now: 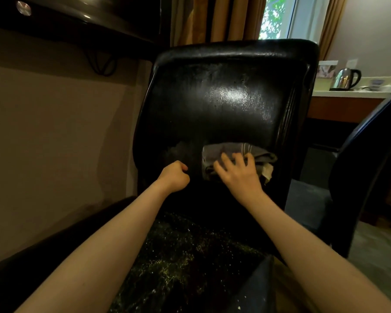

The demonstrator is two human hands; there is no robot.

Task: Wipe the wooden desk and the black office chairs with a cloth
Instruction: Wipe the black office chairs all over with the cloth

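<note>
Hands: two, the left hand (175, 176) and the right hand (239, 175).
Grey folded cloth (233, 152): one, under the right hand.
Black office chairs: two. A glossy black leather chair (224, 98) is straight ahead of both hands; a second dark chair (366, 159) is off to the right of the right hand, partly cut off.
Shiny steel kettle with black handle (345, 79): one, on the pale tabletop (348, 94), far beyond and to the right of the right hand.
Window (275, 16): one, high above the hands.
</note>
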